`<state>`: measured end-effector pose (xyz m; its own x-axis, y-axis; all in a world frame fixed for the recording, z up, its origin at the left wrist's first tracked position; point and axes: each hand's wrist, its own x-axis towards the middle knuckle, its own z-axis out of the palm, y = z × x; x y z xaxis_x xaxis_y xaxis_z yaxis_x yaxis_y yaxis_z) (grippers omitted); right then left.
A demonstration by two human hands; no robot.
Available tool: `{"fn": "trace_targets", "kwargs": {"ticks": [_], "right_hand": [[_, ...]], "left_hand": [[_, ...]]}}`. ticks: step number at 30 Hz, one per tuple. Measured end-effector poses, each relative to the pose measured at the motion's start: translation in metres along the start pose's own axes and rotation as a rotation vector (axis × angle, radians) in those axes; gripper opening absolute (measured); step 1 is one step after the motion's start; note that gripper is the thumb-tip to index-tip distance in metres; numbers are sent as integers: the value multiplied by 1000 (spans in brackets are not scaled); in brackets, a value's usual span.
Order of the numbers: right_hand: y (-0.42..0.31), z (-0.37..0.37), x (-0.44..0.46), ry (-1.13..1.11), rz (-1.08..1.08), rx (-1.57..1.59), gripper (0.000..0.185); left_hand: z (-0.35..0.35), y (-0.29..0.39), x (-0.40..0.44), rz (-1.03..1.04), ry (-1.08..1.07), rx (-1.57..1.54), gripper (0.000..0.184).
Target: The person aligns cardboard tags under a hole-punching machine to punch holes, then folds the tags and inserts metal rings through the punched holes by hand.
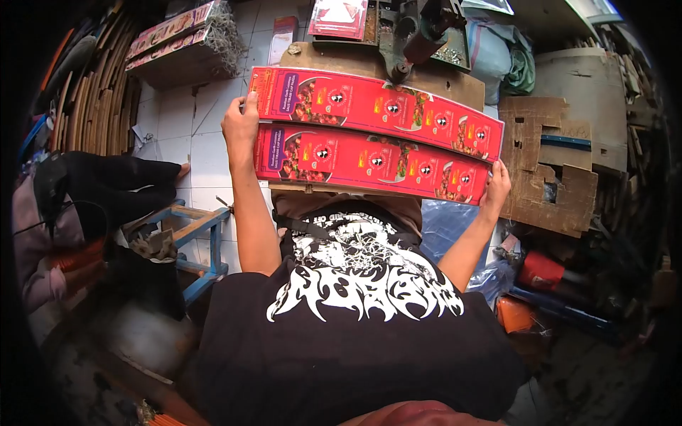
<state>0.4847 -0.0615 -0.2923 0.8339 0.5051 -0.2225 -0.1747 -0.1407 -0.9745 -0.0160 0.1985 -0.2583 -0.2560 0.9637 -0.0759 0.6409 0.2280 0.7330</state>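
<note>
Two long red printed cardboard strips [362, 106] with food pictures and a purple panel lie one above the other in front of me, over a brown board [330, 60]. My left hand [241, 126] is closed on their left end, thumb at the edge of the upper strip. At the right end, my right hand [496, 186] grips the corner of the lower strip, its fingertips close to the upper one. Just beyond the strips stands a dark metal machine [408, 42], its lower tip near the upper strip's far edge.
Stacked printed strips [174, 32] with shredded trimmings stand at the far left. Cut brown cardboard [547, 170] lies to the right. A blue stool frame [202, 238] is at left, near another person's dark-clothed leg [121, 177]. Clear plastic [455, 231] lies by my right arm.
</note>
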Motion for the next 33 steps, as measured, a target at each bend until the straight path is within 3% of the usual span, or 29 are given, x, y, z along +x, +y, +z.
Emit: {"fn": "trace_targets", "kwargs": {"ticks": [11,22,23,24,25,28,29,33], "right_hand": [[-3,16,1,29,-203,-297,34],[0,7,6,35,-226,-355,36],[-1,7,13,41,-234,-349,36],[-8,15,19,146,-386,-571,37],[-16,23,23,253,-534,-796,38],[-88,90,16,7,-578,-641,34],[-100,113,22,-71,-634,-584,31],[-122,189,55,-293,-812,-807,20]], "left_hand": [[-6,18,-15,-17,-44,157,49],[-2,13,-11,24,-5,49,48],[2,18,-17,192,242,107,46],[4,30,-22,358,492,164,44],[6,40,-21,443,462,33,39],[16,89,-35,614,199,-197,26],[27,96,-35,620,201,-203,26],[76,90,-23,650,70,-184,22]]}}
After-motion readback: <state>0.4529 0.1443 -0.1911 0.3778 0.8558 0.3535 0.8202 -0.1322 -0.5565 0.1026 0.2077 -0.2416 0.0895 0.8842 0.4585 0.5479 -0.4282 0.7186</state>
